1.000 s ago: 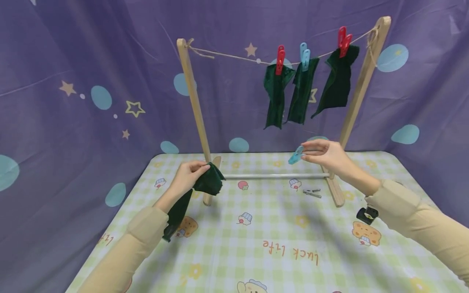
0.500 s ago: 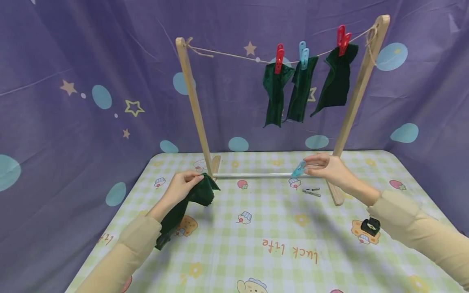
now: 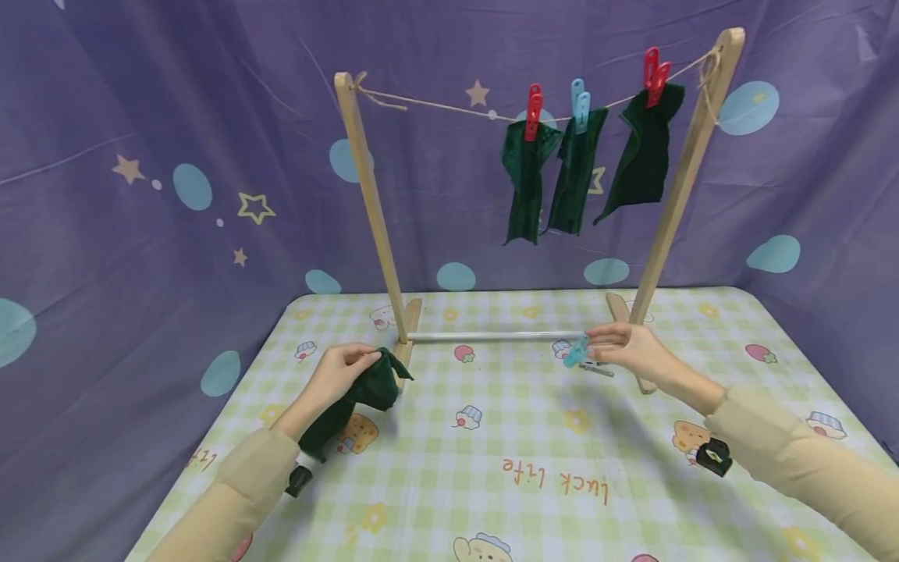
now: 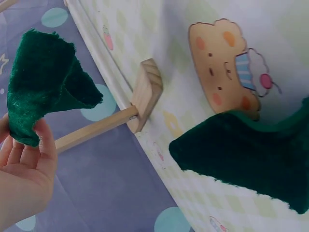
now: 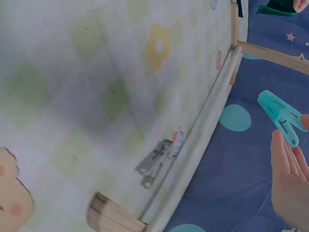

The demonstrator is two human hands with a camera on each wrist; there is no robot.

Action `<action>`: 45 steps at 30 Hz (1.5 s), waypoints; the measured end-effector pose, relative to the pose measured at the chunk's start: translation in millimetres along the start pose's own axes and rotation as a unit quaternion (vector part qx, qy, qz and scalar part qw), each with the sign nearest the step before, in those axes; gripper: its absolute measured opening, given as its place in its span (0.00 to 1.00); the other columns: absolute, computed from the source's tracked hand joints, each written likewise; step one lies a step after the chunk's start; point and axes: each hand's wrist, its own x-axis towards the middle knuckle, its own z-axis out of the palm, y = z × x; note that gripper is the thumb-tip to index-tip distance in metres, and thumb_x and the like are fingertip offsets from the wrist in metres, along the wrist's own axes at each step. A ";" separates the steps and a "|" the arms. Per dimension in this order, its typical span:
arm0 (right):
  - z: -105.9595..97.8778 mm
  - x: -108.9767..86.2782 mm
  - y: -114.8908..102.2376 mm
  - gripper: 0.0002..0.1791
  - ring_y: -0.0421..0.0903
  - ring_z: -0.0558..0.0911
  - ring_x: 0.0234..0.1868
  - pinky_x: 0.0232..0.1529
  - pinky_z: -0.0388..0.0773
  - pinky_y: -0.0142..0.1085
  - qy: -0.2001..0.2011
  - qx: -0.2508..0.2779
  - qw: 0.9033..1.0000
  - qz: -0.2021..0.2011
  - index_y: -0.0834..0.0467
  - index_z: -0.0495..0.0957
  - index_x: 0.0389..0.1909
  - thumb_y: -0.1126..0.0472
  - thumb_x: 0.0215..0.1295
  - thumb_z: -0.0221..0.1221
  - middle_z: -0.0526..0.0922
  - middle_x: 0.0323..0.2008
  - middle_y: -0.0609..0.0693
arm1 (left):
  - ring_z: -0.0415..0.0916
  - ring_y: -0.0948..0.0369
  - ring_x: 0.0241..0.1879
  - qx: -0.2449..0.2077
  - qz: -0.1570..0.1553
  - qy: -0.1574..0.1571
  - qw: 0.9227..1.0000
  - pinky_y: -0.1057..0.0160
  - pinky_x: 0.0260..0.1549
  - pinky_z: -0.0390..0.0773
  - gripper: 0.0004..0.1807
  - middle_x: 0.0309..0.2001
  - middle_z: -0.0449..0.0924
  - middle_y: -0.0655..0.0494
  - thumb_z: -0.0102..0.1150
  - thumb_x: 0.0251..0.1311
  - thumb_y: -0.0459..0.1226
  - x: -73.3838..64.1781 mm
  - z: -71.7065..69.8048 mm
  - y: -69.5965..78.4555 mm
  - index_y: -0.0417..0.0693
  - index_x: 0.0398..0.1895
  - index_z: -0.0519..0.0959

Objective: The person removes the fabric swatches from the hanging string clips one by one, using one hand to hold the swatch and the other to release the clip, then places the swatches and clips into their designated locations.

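On the green-and-white checked counter (image 3: pixel 435 460), head view: two pale wooden posts (image 3: pixel 372 203) joined low by a white rod (image 3: pixel 499 336), thin twine cord (image 3: pixel 449 108) tied between their tops. Three dark green cloth pieces (image 3: pixel 577 172) hang there under two red plastic pegs (image 3: pixel 534 113) and one blue plastic peg (image 3: pixel 580 107), bunched toward the right post; pegs presumably stop them slipping off. Left hand (image 3: pixel 333 380) holds a loose dark green velvety cloth (image 3: pixel 374 384) low by the left post. Right hand (image 3: pixel 635 351), near the right post's foot, holds a light-blue plastic clothespin (image 3: pixel 577 352). Grey clothespin (image 3: pixel 599 371) on the counter, partly hidden. Orange lettering (image 3: pixel 555 481) reads "luck life", upside down to the wearer; a cut-off orange fragment at far left.

Left wrist view: grip together on the loose cloth, thumb against fingers near one edge; the edge pinch probably lets the rest fall free. Second green expanse looks like its tail; join not visible.

Right wrist view: grip clamped on the light-blue clothespin's splayed handles, thumb one side, fingertips the other. Probably unsqueezed; this hold leaves its biting end pointing clear of the hand. Grey clothespin lies beside the rod. No brand legible.
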 end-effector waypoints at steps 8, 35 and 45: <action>3.0 -3.9 18.5 0.28 0.37 0.78 0.44 0.47 0.73 0.34 -0.002 0.013 1.000 0.021 0.69 0.67 0.54 0.58 0.56 0.60 0.74 0.50 0.63 | 0.77 0.53 0.36 0.001 -0.020 -0.006 1.000 0.57 0.38 0.75 0.15 0.38 0.80 0.42 0.53 0.59 0.39 -8.4 -0.9 -9.8 0.35 0.40 0.79; 10.0 -11.3 53.8 0.31 0.54 0.74 0.51 0.51 0.68 0.45 0.012 0.012 0.996 0.083 0.68 0.67 0.54 0.57 0.52 0.62 0.74 0.50 0.62 | 0.72 0.62 0.26 0.018 -0.054 -0.031 0.998 0.66 0.27 0.72 0.12 0.29 0.80 0.48 0.54 0.58 0.35 -30.7 9.1 -44.9 0.35 0.41 0.78; 9.4 -13.4 64.5 0.29 0.43 0.78 0.45 0.48 0.72 0.35 0.005 0.048 0.995 0.083 0.72 0.63 0.55 0.61 0.55 0.59 0.73 0.50 0.65 | 0.74 0.62 0.27 0.010 -0.073 -0.053 0.996 0.66 0.27 0.73 0.14 0.30 0.80 0.47 0.55 0.57 0.36 -42.8 10.2 -52.7 0.32 0.41 0.77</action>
